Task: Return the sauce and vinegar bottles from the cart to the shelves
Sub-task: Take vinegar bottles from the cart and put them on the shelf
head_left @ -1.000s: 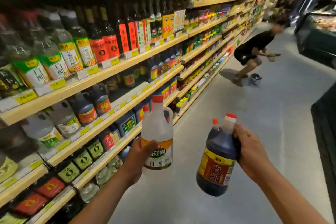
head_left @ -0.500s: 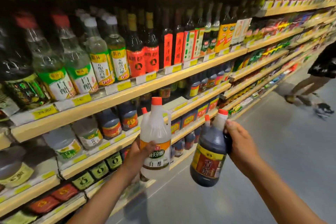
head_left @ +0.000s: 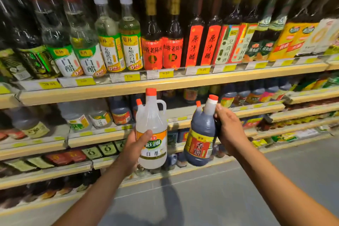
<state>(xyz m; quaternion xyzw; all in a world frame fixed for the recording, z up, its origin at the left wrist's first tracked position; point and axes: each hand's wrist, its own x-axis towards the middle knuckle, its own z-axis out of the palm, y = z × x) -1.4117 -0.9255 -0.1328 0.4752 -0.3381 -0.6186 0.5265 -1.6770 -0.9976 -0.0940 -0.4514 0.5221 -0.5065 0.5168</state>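
Left grip [head_left: 136,147] clamped round clear plastic red-capped jug [head_left: 152,124]; right grip [head_left: 230,130] clamped on dark red-capped jug [head_left: 201,128]. Risk: the tilted dark red-capped jug, gripped from one side only, may slip.

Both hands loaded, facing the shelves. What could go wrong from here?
1. The right hand holds the tilted dark vinegar jug up near its neck; it may slip or swing.
2. The left hand holds the white vinegar jug, so no hand is free to shift shelved jugs.
3. Tall caps could knock the shelf edge above.
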